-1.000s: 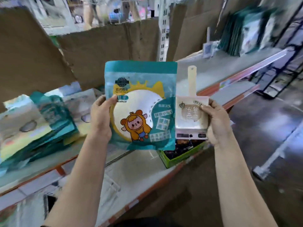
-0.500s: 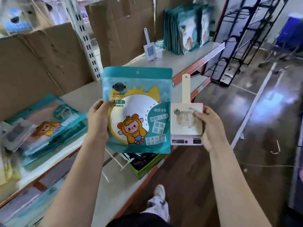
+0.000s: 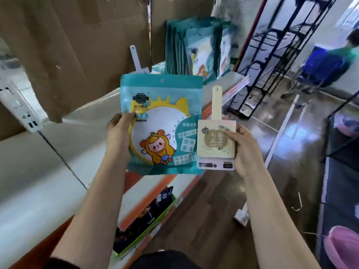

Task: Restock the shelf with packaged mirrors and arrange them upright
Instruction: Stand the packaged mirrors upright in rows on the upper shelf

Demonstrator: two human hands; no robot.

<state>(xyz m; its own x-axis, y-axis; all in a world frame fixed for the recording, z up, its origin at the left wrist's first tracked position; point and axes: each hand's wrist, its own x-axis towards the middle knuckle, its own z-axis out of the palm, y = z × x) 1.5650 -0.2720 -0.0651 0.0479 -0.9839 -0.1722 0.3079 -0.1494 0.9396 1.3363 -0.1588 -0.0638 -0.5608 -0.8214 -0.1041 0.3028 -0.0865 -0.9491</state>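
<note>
White, orange-edged shelf (image 3: pixel 38 162) with a row of upright teal mirror packs (image 3: pixel 196 53) at its far end.

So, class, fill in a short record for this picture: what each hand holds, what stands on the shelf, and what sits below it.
left hand: grips teal mirror pouch by its left edge, upright
right hand: holds cream carded pack by its right edge
shelf: row of teal pouches stands upright at the far end
below: green tray of dark packets
</note>
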